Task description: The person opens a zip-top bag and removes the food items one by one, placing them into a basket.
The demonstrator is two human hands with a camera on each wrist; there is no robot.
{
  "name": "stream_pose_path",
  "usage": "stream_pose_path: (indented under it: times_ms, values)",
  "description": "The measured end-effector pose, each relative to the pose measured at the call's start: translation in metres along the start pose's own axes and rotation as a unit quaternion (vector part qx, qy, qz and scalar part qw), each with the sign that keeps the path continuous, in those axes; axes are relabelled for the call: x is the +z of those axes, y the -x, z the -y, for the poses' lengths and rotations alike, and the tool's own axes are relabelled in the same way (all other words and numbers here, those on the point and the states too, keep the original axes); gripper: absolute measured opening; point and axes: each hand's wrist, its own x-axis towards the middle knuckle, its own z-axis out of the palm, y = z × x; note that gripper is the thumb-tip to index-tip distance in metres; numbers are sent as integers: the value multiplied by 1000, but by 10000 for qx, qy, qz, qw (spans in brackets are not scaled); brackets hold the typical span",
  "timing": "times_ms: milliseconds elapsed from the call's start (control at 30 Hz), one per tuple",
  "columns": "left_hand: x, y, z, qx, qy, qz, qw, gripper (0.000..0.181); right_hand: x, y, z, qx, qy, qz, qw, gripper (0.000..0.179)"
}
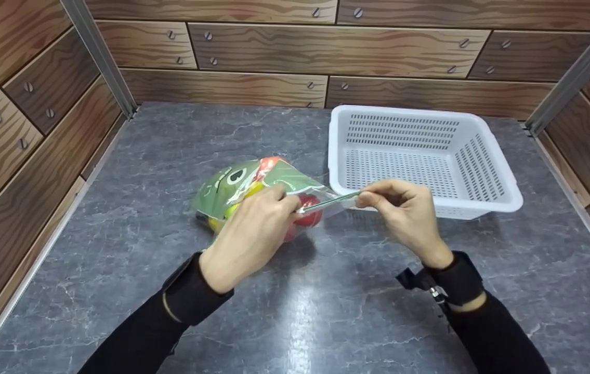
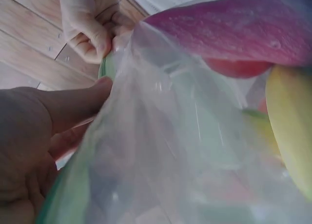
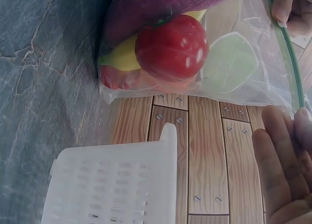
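My left hand [image 1: 253,234] pinches the green seal [image 1: 330,201] of the bag [image 1: 295,179]; my right hand [image 1: 404,213] pinches it farther along, probably so it stretches straight between them. The bag bulges below and beyond my left fingers, a red fruit [image 3: 171,47] inside. The basket [image 1: 461,205] sits just beyond my right fingers, seemingly leaving the bag room.

Head view high, facing forward-down, tilted wrist views close, facing the bag [image 1: 247,183] all three share
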Motion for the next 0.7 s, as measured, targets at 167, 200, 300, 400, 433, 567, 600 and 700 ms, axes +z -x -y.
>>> stream_pose_path:
  times_ms: [167,200,300,400,433,567,600,700]
  values:
    - [-11,11,10,-124,65,47,9999,16,-3,-2,-1,-6,-25,-2,10000,8]
    - [-13,14,12,-150,82,59,9998,15,-4,-2,-1,2,-35,-8,10000,8]
    - [-20,24,18,-166,92,48,9998,11,-5,-3,-3,83,-84,-12,9999,7]
    - [-29,34,22,-262,-77,15,9996,11,-7,-3,-4,174,-116,-6,9998,5]
    - [-32,37,22,-321,-142,26,9994,11,-8,-3,-4,194,-144,-8,9997,4]
    - [-41,47,28,-608,-276,72,9977,10,-10,-5,-5,260,-188,-38,9995,4]
    - [-43,49,30,-656,-297,54,9974,10,-11,-5,-5,269,-195,-50,9994,4]
    - [-47,56,35,-754,-380,-96,9964,10,-13,-6,-6,291,-196,-75,9994,4]
